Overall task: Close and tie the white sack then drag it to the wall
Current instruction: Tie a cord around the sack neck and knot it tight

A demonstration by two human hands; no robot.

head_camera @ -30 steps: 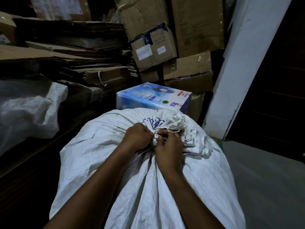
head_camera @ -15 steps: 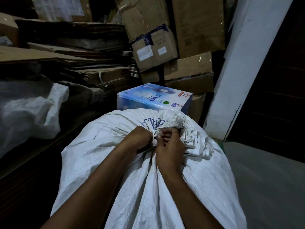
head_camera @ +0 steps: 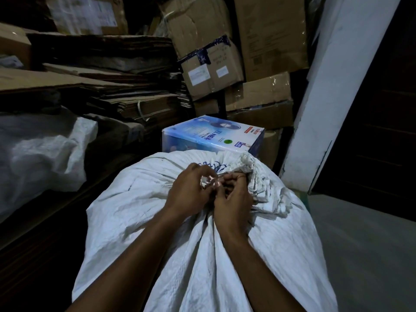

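A large full white woven sack (head_camera: 139,212) fills the lower middle of the head view. Its mouth is gathered into a bunched neck (head_camera: 249,167) at the top, lying over to the right. My left hand (head_camera: 191,190) sits left of the neck and pinches a pale tie strip between thumb and fingers. My right hand (head_camera: 234,199) lies against it on the right, fingers curled round the base of the gathered neck. Where the strip runs under my fingers is hidden.
A blue and white printed box (head_camera: 213,136) stands just behind the sack. Stacked cardboard boxes (head_camera: 209,73) and flattened cardboard (head_camera: 112,95) fill the back and left. Another pale sack (head_camera: 45,154) lies at the left. A white wall edge (head_camera: 315,113) and dark door are at the right, above grey floor (head_camera: 364,248).
My left hand has lifted and turned, now showing the tie strip between its fingers. My right hand's fingers have shifted lower at the neck. The sack stays in place.
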